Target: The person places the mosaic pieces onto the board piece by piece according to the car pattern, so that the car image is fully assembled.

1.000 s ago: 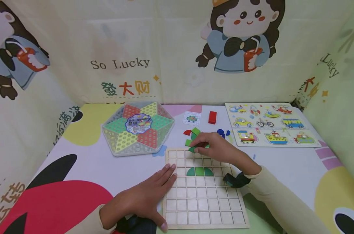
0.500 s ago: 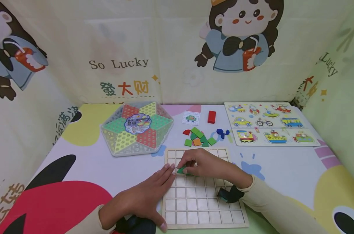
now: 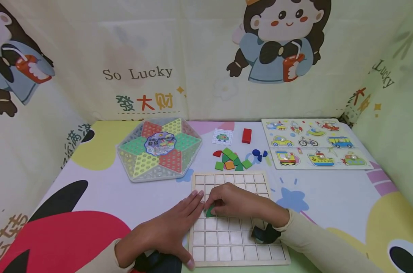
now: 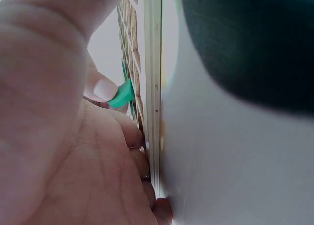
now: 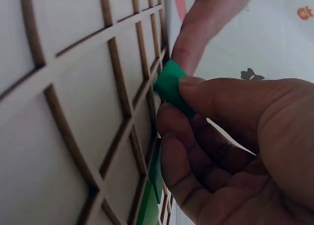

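Observation:
My right hand point(image 3: 238, 203) pinches a dark green quarter-round tile point(image 3: 209, 212) between thumb and fingers over the left side of a wooden grid board point(image 3: 245, 252). In the right wrist view the tile point(image 5: 171, 85) is tilted at the grid bars, and a light green tile point(image 5: 148, 205) and a darker green one point(image 5: 155, 171) lie in the grid below. From above, my right hand hides those. My left hand point(image 3: 167, 229) rests along the board's left edge, fingers extended and thumb near the front corner. The left wrist view shows the pinched tile point(image 4: 122, 93) against the grid.
Several green tiles point(image 3: 232, 154), an orange one point(image 3: 229, 165), a red one point(image 3: 217, 153) and blue ones point(image 3: 256, 153) lie behind the board. Further back are a picture card point(image 3: 222, 137), a red block point(image 3: 246, 135), a vehicle puzzle point(image 3: 315, 146) and a hexagonal box point(image 3: 158, 151).
My right hand has carried the green tile from the loose pile to the board's left side, then slightly toward the front. My left hand has stayed on the board's edge.

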Motion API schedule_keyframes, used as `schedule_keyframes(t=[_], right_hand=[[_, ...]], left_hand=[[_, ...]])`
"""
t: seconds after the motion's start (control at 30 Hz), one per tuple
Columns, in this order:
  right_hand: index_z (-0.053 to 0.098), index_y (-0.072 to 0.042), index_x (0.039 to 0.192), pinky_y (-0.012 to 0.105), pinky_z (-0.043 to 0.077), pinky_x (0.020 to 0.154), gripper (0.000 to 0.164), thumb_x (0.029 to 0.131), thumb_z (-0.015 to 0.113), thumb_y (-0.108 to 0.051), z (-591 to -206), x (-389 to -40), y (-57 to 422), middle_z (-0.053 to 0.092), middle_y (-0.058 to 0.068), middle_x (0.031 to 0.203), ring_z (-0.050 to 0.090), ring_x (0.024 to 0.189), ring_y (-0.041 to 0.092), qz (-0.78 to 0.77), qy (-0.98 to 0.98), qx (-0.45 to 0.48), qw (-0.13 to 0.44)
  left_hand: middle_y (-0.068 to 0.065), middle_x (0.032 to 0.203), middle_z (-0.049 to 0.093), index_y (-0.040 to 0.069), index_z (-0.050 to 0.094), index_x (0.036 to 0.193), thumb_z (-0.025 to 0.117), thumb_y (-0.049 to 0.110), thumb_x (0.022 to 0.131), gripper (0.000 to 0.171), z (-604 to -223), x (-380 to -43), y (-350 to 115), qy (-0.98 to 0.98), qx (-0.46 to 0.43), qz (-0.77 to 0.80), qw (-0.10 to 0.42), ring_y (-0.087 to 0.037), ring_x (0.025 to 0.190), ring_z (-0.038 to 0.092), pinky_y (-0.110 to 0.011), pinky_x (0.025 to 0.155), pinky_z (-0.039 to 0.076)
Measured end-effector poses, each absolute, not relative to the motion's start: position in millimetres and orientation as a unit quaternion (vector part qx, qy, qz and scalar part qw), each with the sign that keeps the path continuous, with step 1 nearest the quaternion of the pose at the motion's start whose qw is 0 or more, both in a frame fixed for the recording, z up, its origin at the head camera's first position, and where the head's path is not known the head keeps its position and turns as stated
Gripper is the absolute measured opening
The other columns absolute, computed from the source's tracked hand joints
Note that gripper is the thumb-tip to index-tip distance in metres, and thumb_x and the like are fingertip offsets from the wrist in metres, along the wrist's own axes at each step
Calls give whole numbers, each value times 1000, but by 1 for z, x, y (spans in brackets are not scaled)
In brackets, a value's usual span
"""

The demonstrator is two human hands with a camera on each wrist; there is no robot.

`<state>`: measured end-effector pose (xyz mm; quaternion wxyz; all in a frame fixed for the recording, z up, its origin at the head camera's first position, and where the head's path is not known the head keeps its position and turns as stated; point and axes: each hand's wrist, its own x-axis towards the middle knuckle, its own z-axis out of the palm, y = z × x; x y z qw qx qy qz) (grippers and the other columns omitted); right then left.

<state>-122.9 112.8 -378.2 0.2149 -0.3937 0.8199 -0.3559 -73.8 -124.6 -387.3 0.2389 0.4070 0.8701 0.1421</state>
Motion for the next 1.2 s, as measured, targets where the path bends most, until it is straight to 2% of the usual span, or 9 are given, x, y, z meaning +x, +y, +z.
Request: schedule_keyframes(t=[0.4, 0.73, 0.93, 1.2], right_hand=[[76, -10, 96, 20, 47, 69, 11, 86, 75, -6, -379, -122, 108, 61, -12, 85, 53, 74, 2, -287, 852, -406, 166], [76, -10, 98, 19, 47, 76, 14, 84, 77, -8, -380, -120, 107, 58, -10, 89, 54, 80, 4, -274, 856, -403, 175], [76, -13, 103, 18, 48, 72, 20, 84, 78, -11, -377, -120, 108, 61, -12, 90, 54, 78, 3, -277, 856, -395, 184], [76, -12, 105, 20, 47, 71, 19, 87, 75, -9, -377, -123, 113, 64, -11, 93, 55, 77, 3, -287, 847, -407, 184]], left_hand=[[-2, 163, -8, 14, 4, 158, 68, 78, 61, 133, -388, -74, -124, 870, 404, 148, 240, -24, 147, -10, -50, 114, 15], [0, 162, -10, 16, 3, 158, 67, 80, 61, 133, -389, -74, -124, 872, 403, 142, 242, -22, 147, -11, -50, 114, 15], [0, 162, -10, 18, -1, 158, 68, 79, 61, 133, -388, -74, -124, 872, 401, 148, 240, -23, 147, -10, -51, 114, 16], [0, 162, -9, 16, 2, 158, 68, 79, 61, 133, -387, -74, -123, 873, 397, 139, 246, -23, 147, -10, -49, 114, 16]])
